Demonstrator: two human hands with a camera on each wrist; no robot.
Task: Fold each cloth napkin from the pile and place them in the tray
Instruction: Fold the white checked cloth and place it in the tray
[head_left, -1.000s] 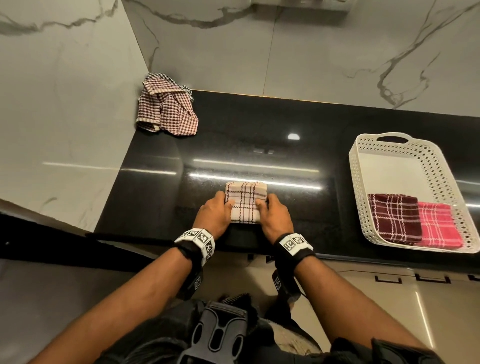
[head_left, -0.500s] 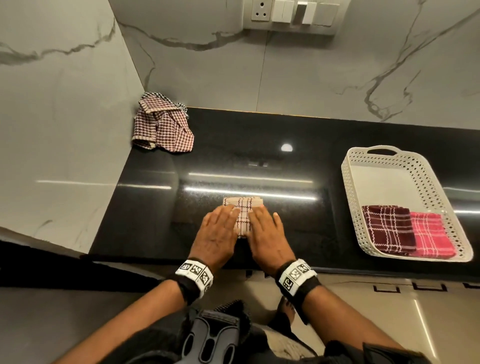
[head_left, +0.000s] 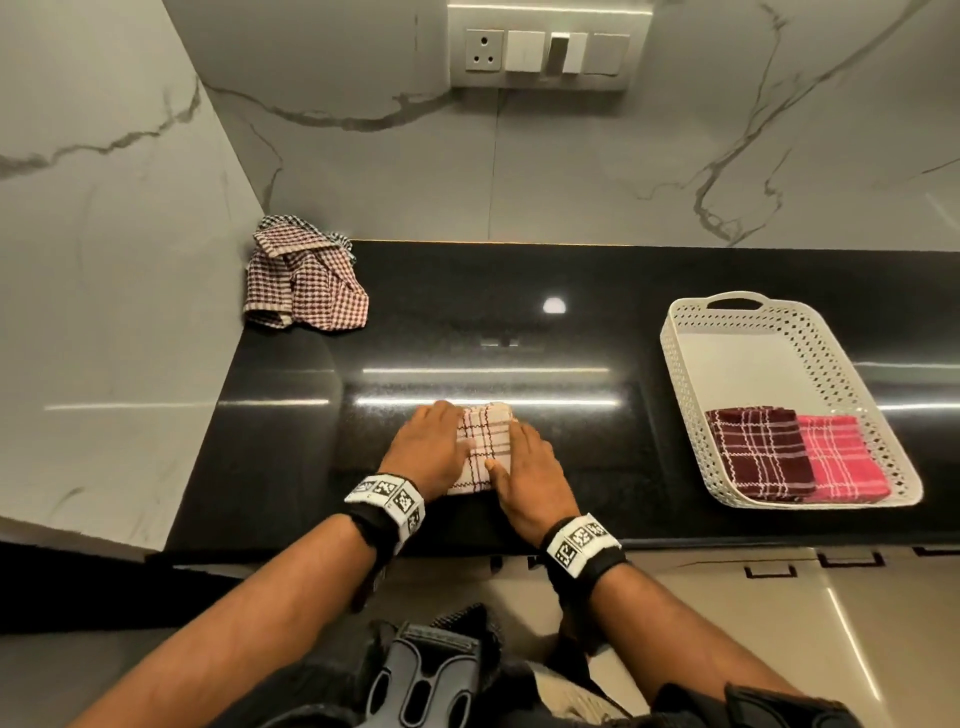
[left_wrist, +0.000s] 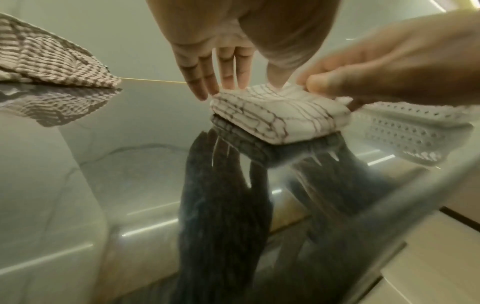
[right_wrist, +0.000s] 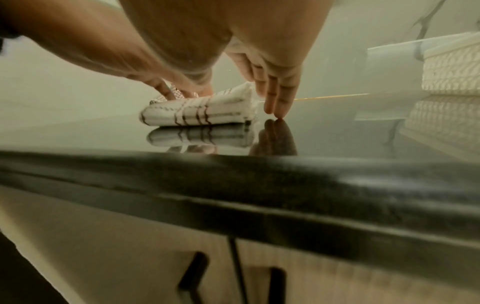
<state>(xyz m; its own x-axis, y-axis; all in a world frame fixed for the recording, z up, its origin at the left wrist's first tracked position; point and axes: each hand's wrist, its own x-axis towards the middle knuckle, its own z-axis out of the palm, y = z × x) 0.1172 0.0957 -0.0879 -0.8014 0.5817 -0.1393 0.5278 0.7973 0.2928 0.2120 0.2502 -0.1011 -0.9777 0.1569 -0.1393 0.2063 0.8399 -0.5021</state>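
Observation:
A folded cream napkin (head_left: 485, 441) with dark red lines lies on the black counter near its front edge. My left hand (head_left: 434, 452) lies against its left side, fingers (left_wrist: 207, 82) straight and thumb on top. My right hand (head_left: 532, 475) flanks the right side with its thumb on the cloth; its straight fingers (right_wrist: 278, 98) touch the counter beside the napkin (right_wrist: 197, 112). The pile of checked napkins (head_left: 304, 283) sits crumpled in the far left corner. At the right stands the white perforated tray (head_left: 691, 374), holding a folded maroon napkin (head_left: 758, 452) and a folded pink napkin (head_left: 841, 462).
Marble walls close off the counter at the back and left, with a switch plate (head_left: 545, 49) high on the back wall. Bare black counter (head_left: 519, 322) stretches between pile, napkin and tray. Cabinet fronts with black handles (right_wrist: 192, 273) run below the counter edge.
Both hands lay flat on top of the folded napkin half a second ago. They have slid apart to its left and right sides, uncovering its top.

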